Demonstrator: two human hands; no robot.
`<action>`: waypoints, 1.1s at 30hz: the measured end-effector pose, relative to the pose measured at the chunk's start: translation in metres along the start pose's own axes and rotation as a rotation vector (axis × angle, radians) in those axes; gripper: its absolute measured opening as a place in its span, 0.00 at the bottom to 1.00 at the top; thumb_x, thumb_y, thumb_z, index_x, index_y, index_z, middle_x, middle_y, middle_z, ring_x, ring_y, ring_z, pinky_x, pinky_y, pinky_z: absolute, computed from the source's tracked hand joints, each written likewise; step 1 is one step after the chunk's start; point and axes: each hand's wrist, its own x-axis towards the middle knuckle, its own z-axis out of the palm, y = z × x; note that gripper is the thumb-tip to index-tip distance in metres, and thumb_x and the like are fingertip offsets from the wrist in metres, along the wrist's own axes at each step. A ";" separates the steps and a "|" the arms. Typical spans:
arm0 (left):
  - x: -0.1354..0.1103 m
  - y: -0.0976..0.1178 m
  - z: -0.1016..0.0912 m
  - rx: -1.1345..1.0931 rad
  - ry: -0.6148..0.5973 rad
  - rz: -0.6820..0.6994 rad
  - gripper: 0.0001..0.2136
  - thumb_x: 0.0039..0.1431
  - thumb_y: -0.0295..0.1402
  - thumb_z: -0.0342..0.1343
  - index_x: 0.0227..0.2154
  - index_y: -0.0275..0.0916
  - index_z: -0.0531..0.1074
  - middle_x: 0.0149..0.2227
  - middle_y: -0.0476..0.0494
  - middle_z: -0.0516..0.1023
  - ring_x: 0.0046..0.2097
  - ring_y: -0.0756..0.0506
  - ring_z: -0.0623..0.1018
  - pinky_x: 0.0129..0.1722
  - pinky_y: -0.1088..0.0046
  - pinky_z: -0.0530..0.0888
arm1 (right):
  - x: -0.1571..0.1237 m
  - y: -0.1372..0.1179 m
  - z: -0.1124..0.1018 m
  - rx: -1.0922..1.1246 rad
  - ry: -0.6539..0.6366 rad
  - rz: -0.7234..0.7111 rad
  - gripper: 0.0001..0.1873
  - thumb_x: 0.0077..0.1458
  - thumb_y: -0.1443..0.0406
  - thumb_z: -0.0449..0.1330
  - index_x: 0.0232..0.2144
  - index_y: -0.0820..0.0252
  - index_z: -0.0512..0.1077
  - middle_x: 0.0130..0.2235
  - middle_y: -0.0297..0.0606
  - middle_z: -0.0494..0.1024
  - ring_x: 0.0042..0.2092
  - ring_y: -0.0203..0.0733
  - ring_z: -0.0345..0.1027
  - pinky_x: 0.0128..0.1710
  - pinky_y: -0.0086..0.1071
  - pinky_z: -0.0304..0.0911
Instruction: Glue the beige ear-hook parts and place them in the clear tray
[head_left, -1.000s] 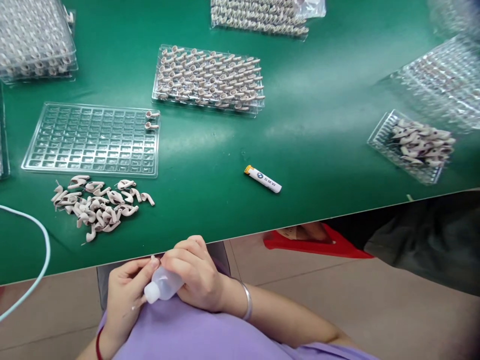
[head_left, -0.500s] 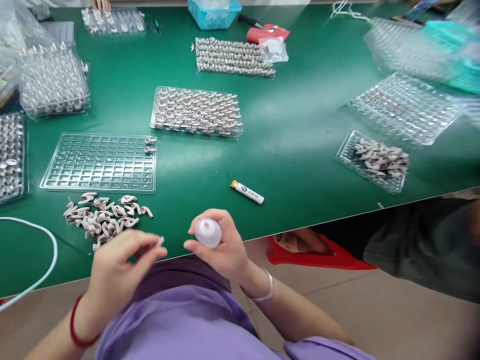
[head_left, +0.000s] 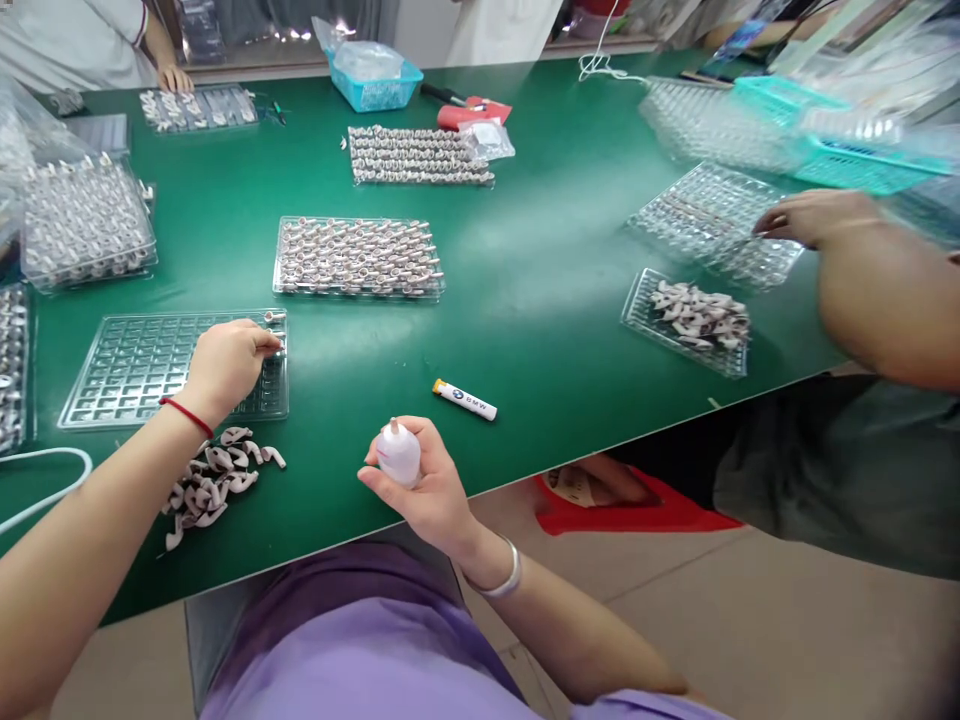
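Note:
My left hand [head_left: 229,365] reaches over the clear compartment tray [head_left: 142,350], fingers pinched on a small pale earbud shell at its right edge; the fingers hide most of the piece. Another earbud shell [head_left: 274,317] sits in the tray's top right compartment. Just below the tray lies a loose pile of earbud shells [head_left: 214,480], partly covered by my left forearm. Near the table's front edge, my right hand [head_left: 431,490] is wrapped round a translucent squeeze bottle [head_left: 400,455], its nozzle pointing up.
A white lighter [head_left: 465,399] lies ahead of my right hand. Beyond it stands a filled tray of shells [head_left: 360,258]. At right, a co-worker's hand [head_left: 817,215] touches a clear tray [head_left: 712,215], behind a smaller tray of loose shells [head_left: 637,305]. A white cable [head_left: 75,470] curves at left.
My left hand has moved from beside the pile forward to the tray with the small piece. My right hand keeps the bottle, now tilted differently. A co-worker's arm has appeared at right.

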 end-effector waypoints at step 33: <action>-0.089 0.017 -0.043 0.027 -0.327 -0.074 0.08 0.49 0.28 0.51 0.28 0.41 0.76 0.31 0.43 0.77 0.33 0.41 0.76 0.31 0.68 0.67 | -0.003 0.000 0.003 0.019 0.031 0.028 0.21 0.49 0.61 0.69 0.41 0.53 0.64 0.31 0.29 0.75 0.32 0.36 0.72 0.32 0.30 0.70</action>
